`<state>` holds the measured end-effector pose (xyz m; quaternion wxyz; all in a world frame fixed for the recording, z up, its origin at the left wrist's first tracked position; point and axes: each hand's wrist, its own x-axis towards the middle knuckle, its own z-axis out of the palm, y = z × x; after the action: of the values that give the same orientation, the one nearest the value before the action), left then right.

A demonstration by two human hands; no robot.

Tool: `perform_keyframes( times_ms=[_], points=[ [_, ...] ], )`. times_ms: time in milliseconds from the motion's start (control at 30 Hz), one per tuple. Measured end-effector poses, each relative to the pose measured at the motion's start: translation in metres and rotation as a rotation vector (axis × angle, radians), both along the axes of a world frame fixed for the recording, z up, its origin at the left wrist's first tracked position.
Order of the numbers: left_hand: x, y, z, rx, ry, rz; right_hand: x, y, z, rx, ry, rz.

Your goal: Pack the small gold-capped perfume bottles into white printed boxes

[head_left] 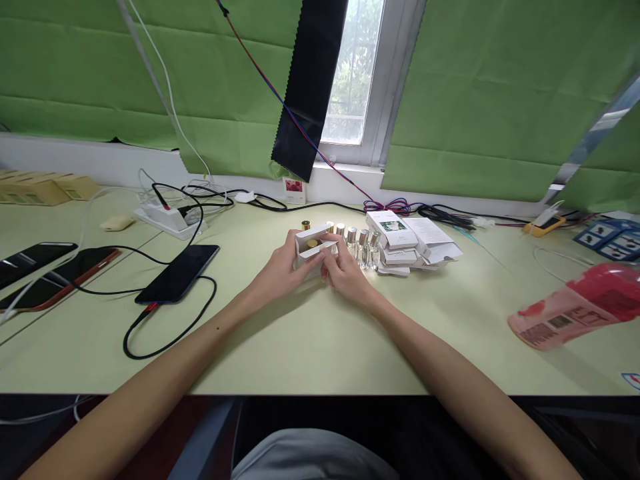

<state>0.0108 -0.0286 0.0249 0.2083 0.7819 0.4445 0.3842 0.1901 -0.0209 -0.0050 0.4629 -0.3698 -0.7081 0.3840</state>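
Observation:
My left hand [281,268] is wrapped round a small white carton [315,233], its top open toward me. Inside the carton shows the gold cap [312,244] of a bottle, whose body is hidden. The fingers of my right hand [347,270] are closed on the flap at the carton's right side. Just behind the hands stand several small clear glass bottles [363,250] with silver caps, in a row. Another gold cap [305,225] pokes up behind my left hand. Right of the bottles lies a pile of white cartons [397,233], some flattened or open.
Left of my arms lie a phone [177,273] on a looped cable, more phones [55,273] and a white power strip [167,219]. A pink and red cup [575,307] stands at the right. Dark cables [440,215] run along the wall behind the table [300,360].

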Motion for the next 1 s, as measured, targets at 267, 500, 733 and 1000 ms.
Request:
perform_keyframes(
  times_ms=[267, 500, 733, 1000],
  points=[
    [-0.0001, 0.0001, -0.0004, 0.001, -0.004, -0.006, -0.0001, 0.0009, -0.0012, -0.006, 0.001, -0.001],
    [-0.0004, 0.0000, -0.0002, -0.010, -0.003, 0.004, 0.0001, 0.0000, -0.0007, 0.000, -0.002, 0.001],
    [-0.0013, 0.0010, -0.0012, 0.005, -0.003, 0.002, 0.0002, -0.0004, 0.0000, -0.001, -0.012, -0.005],
    [-0.0014, 0.0010, -0.0004, 0.011, 0.021, 0.001, 0.0003, 0.0006, -0.0020, -0.001, 0.004, 0.001]
  ],
)
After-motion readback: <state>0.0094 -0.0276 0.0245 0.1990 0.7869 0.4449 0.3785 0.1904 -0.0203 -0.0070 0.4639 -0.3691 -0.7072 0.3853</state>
